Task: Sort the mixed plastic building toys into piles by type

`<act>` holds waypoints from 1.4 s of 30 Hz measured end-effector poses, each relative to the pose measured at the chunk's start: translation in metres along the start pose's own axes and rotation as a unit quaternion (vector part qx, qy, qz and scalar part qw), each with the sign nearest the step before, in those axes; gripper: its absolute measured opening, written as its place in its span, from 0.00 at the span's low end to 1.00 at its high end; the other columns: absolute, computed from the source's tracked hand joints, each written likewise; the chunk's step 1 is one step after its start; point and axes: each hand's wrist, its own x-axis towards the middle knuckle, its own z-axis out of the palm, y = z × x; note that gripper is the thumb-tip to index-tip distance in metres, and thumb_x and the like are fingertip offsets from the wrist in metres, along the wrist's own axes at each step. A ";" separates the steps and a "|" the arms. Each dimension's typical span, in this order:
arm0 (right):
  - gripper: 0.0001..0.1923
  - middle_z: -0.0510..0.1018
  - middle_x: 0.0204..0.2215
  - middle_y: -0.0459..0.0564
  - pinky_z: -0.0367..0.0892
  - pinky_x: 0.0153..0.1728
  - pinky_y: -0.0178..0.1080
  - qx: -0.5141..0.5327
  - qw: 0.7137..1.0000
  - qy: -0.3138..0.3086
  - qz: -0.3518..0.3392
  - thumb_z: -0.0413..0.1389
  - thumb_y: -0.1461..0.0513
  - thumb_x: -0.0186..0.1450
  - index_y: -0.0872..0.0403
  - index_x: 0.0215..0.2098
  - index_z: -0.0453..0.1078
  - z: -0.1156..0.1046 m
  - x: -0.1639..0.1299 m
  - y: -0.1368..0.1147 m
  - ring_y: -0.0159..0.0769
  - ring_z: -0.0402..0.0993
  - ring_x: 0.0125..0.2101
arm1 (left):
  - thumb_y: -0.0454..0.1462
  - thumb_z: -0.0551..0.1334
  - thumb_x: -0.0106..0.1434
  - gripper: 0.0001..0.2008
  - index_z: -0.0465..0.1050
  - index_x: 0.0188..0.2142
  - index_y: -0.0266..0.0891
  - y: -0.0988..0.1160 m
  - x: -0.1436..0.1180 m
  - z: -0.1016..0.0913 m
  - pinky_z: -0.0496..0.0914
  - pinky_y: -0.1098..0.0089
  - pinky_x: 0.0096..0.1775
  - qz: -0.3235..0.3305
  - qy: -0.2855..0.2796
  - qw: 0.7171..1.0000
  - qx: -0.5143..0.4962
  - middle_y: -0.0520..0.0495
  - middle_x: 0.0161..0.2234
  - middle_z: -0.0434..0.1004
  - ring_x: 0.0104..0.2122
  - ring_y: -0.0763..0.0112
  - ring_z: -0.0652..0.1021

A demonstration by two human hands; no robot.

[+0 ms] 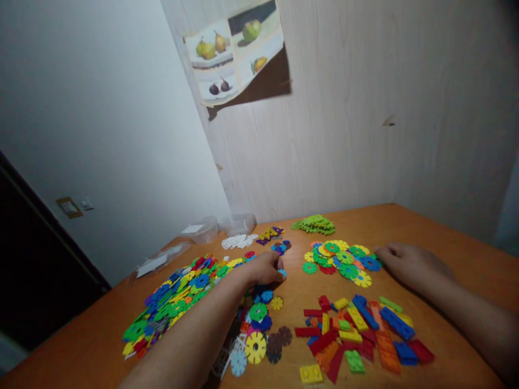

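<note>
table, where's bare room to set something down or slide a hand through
The table is bare beyond the right hand, right of the green heap, and at the near left, beside the mixed pile. A narrow lane runs between the left hand and the disc pile. It is crowded at the mixed pile and among the blocks, nearer than the disc pile.

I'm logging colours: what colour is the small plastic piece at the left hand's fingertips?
The piece is blue; head view.
</note>
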 end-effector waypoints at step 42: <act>0.26 0.80 0.31 0.51 0.58 0.29 0.39 0.008 0.996 -0.006 -0.090 0.44 0.43 0.70 0.49 0.30 0.73 0.000 -0.009 -0.015 0.43 0.74 0.33 | 0.45 0.71 0.56 0.12 0.79 0.38 0.44 0.025 -0.067 -0.013 0.61 0.63 0.46 0.113 -0.030 0.951 0.285 0.46 0.40 0.76 0.45 0.57 0.72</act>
